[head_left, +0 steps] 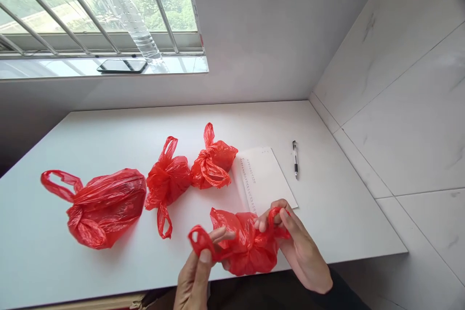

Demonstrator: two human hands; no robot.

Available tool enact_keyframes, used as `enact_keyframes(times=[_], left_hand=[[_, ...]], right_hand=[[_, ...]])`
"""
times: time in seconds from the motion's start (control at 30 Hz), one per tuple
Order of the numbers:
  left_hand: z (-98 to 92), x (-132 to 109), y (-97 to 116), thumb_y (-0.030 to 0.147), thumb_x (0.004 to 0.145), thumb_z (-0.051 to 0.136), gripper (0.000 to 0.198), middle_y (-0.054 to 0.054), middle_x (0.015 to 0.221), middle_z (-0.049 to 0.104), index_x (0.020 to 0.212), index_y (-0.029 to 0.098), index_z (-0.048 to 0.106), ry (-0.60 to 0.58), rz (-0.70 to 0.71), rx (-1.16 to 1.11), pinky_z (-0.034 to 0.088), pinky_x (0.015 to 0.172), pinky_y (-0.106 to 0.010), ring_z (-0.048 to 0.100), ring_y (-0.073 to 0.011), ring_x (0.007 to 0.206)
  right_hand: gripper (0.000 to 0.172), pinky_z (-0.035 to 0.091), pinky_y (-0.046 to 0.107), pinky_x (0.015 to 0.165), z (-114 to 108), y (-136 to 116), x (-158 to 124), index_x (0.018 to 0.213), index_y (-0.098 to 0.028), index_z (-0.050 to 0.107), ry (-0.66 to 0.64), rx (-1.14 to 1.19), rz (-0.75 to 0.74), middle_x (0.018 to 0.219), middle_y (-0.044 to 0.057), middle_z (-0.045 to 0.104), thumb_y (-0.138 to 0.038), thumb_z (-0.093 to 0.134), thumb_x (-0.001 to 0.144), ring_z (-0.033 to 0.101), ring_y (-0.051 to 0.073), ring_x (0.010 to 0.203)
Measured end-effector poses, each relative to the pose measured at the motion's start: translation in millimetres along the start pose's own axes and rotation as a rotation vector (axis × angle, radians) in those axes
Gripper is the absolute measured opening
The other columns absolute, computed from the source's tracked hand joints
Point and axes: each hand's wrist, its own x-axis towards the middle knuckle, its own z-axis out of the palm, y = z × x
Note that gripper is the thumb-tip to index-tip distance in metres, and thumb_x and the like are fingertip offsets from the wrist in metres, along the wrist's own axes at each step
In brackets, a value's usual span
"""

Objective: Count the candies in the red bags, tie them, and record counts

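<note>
A red plastic bag [250, 244], knotted in the middle, sits at the table's front edge between my hands. My left hand [198, 271] pinches one of its handle loops between thumb and fingers, at the bag's left. On the other side, my right hand [294, 237] has its fingers closed round the opposite handle loop. What the bag contains is hidden. Just behind it lies an open notebook [269, 174] with small marks on its page, partly covered by the bag and my right hand.
Farther left on the white table [119, 131] are a large tied red bag [109, 203], a smaller red bag [169, 179] and another red bag [216, 160]. A pen [295, 160] lies right of the notebook. The windowsill holds a phone [122, 66] and a water bottle [134, 22].
</note>
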Motion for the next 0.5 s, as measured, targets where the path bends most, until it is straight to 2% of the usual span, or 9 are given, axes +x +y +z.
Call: enact_keyframes(times=[0.07,0.17,0.23,0.3,0.37,0.43,0.5], left_hand=[[6.4,-6.9,-4.7,0.059,0.088,0.064,0.042,-0.006,0.101,0.075,0.102,0.022,0.077,-0.023,-0.006,0.009,0.050,0.096,-0.034,0.064,-0.0260,0.102],[9.3,-14.4,-13.2,0.058,0.093,0.058,0.043,-0.008,0.092,0.072,0.094,0.018,0.073,-0.073,0.025,-0.014,0.052,0.081,-0.033,0.063,-0.0224,0.088],[5.2,-17.7,-18.7,0.061,0.093,0.056,0.044,-0.004,0.083,0.067,0.093,0.018,0.067,-0.021,0.033,-0.054,0.051,0.067,-0.029,0.058,-0.0166,0.071],[-0.6,-23.3,-24.6,0.063,0.092,0.055,0.046,0.000,0.072,0.059,0.088,0.018,0.060,0.034,0.006,-0.079,0.043,0.053,-0.025,0.052,-0.0120,0.057],[-2.1,-32.7,-32.4,0.066,0.091,0.053,0.050,0.000,0.064,0.055,0.085,0.017,0.057,0.018,-0.057,-0.107,0.035,0.042,-0.023,0.049,-0.0111,0.049],[4.1,-43.1,-43.1,0.070,0.086,0.056,0.056,-0.002,0.067,0.058,0.094,0.014,0.059,-0.026,-0.112,-0.149,0.035,0.038,-0.023,0.056,-0.0149,0.052],[16.7,-50.3,-55.2,0.069,0.078,0.067,0.066,-0.006,0.080,0.064,0.111,0.013,0.058,-0.050,-0.132,-0.204,0.040,0.039,-0.024,0.062,-0.0190,0.063]], right_hand=[[0.036,0.047,0.035,0.083,0.0,4.2,-7.4,0.086,-0.025,0.054,-0.017,0.024,0.024,0.068,-0.003,0.049,-0.055,0.045,0.104,0.046,0.017,0.067],[0.037,0.048,0.034,0.080,-9.0,8.1,-22.9,0.080,-0.025,0.053,-0.014,0.055,0.056,0.061,-0.005,0.036,-0.052,0.046,0.103,0.043,0.016,0.063],[0.033,0.050,0.033,0.075,-19.9,8.3,-28.8,0.083,-0.026,0.056,0.022,0.030,0.089,0.064,-0.003,0.038,-0.052,0.049,0.102,0.045,0.017,0.067],[0.030,0.051,0.032,0.072,-30.8,8.8,-29.0,0.086,-0.028,0.059,0.058,-0.029,0.119,0.069,-0.001,0.042,-0.053,0.050,0.101,0.047,0.019,0.072],[0.030,0.053,0.031,0.071,-38.6,11.3,-27.3,0.087,-0.029,0.060,0.077,-0.084,0.140,0.073,0.000,0.045,-0.055,0.051,0.099,0.050,0.020,0.077],[0.031,0.056,0.031,0.071,-42.2,15.6,-28.2,0.087,-0.030,0.061,0.047,-0.124,0.173,0.073,0.001,0.047,-0.057,0.051,0.098,0.053,0.021,0.080],[0.034,0.057,0.032,0.070,-41.9,20.8,-34.0,0.084,-0.028,0.060,-0.030,-0.165,0.224,0.071,0.001,0.050,-0.059,0.052,0.096,0.054,0.021,0.075]])
